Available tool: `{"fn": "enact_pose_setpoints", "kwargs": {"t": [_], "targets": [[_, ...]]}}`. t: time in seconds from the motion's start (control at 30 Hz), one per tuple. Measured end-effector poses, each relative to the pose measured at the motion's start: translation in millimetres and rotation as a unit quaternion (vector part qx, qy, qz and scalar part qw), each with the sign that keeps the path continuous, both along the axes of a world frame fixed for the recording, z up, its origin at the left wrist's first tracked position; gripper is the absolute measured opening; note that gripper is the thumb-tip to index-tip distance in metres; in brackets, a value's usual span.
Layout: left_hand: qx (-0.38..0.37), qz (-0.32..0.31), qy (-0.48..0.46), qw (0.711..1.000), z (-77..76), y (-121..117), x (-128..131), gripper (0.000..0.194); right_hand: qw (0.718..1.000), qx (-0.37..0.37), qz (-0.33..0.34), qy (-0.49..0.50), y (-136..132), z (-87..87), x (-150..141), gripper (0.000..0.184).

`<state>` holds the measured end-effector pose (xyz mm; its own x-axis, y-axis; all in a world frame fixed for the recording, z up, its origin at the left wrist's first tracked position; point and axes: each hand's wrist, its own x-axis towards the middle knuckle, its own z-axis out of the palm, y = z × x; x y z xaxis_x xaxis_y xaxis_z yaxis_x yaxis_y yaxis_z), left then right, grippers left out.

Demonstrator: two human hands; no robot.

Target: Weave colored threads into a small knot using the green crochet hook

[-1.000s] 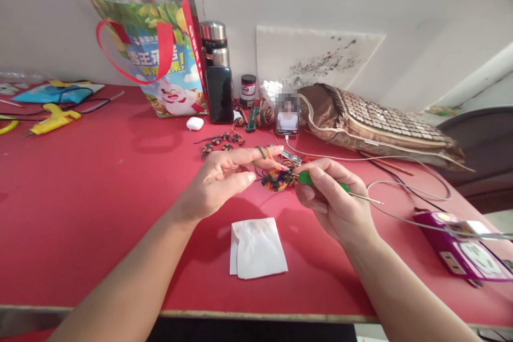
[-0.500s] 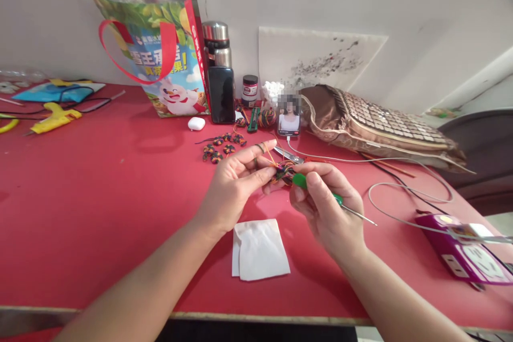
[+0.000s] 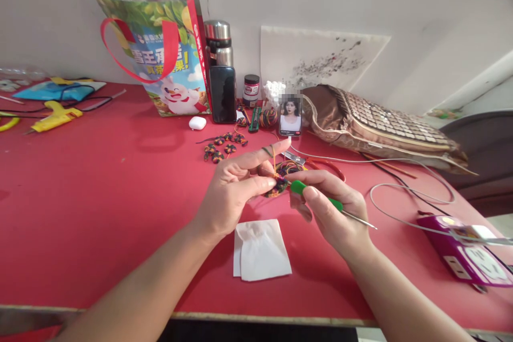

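Note:
Between the thumb and fingers of my left hand [image 3: 236,184] is a small multicoloured crochet piece [image 3: 276,189]. Yarn [image 3: 274,155] runs from it up around my raised left index finger. My right hand [image 3: 331,206] is closed around the green grip of a crochet hook [image 3: 316,195]; one metal end sticks out to the right past the hand. The hook's other end meets the piece, its tip hidden among the stitches and fingers. Behind the piece lie loose yarn strands [image 3: 294,167] and scissors [image 3: 326,165] with orange-red handles. Several small crocheted flowers [image 3: 218,149] lie beyond my left hand.
A folded white cloth or pouch [image 3: 264,251] lies below my hands. At the back stand a shopping bag [image 3: 160,59], a dark phone [image 3: 223,95], a lit phone [image 3: 290,116] on a cable and a brown bag [image 3: 380,123]. A purple power strip [image 3: 460,251] is at right, a yellow glue gun [image 3: 56,116] at left.
My left index finger has stretched further up and right, with the yarn more upright. The crochet piece has turned and sits slightly lower, and more of the scissors' handles shows.

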<state>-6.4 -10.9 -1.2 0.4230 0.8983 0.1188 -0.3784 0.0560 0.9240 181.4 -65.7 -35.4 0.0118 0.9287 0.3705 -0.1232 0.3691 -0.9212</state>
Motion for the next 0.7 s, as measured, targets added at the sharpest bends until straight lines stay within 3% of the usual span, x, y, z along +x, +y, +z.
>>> {"fn": "enact_pose_setpoints", "kwargs": {"t": [0.2, 0.4, 0.7], "targets": [[0.029, -0.027, -0.021, 0.999, -4.6, 2.5, -1.0, 0.043, 0.998, -0.003, 0.045, -0.047, -5.4, 5.7, 2.4, 0.033], [0.017, -0.067, -0.048, 0.996, -9.5, -0.9, 1.1, 0.046, 0.994, 0.028, 0.073, -0.075, -7.6, 15.1, 2.7, 0.035], [-0.056, -0.016, -0.049, 0.997, -6.0, -7.1, 11.2, 0.038, 0.995, -0.091, -0.015, 0.035, -9.5, 9.1, -6.5, 0.043]]}}
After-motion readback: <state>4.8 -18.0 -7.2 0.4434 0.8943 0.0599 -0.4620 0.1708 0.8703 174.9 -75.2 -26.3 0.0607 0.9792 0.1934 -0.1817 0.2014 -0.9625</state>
